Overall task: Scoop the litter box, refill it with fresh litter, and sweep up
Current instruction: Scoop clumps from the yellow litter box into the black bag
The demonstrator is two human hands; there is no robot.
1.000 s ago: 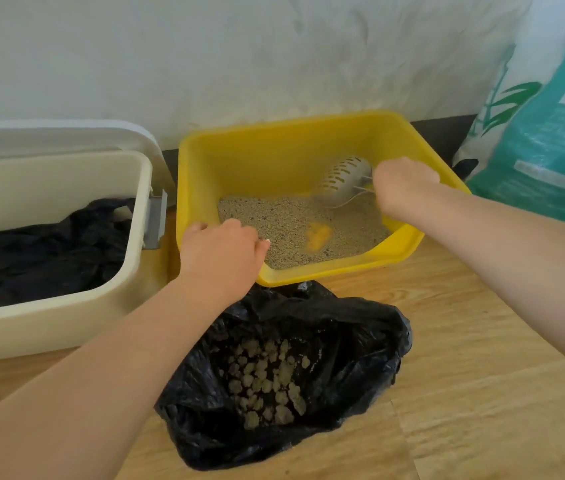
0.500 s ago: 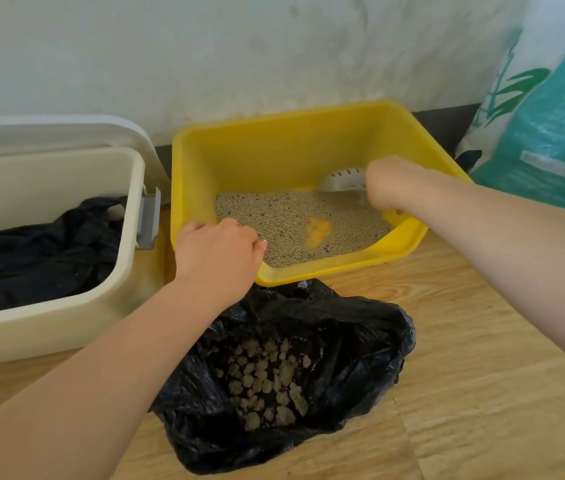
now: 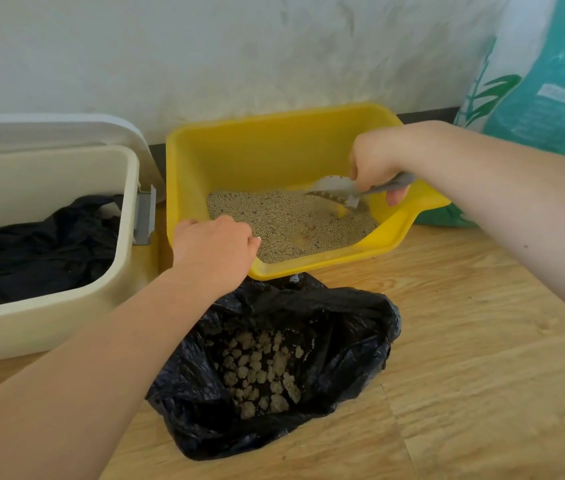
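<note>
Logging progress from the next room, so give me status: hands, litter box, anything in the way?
Right hand grips scoop, digging litter. Left hand grips yellow litter box front rim. Black bag open below, clumps inside. Nothing blocking.

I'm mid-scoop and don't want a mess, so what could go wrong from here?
1. The litter box looks tipped toward you, left hand gripping its front rim; litter could slide over.
2. The black bag sags with its mouth loosely open, so clumps carried from the scoop in your right hand may land on the floor.
</note>
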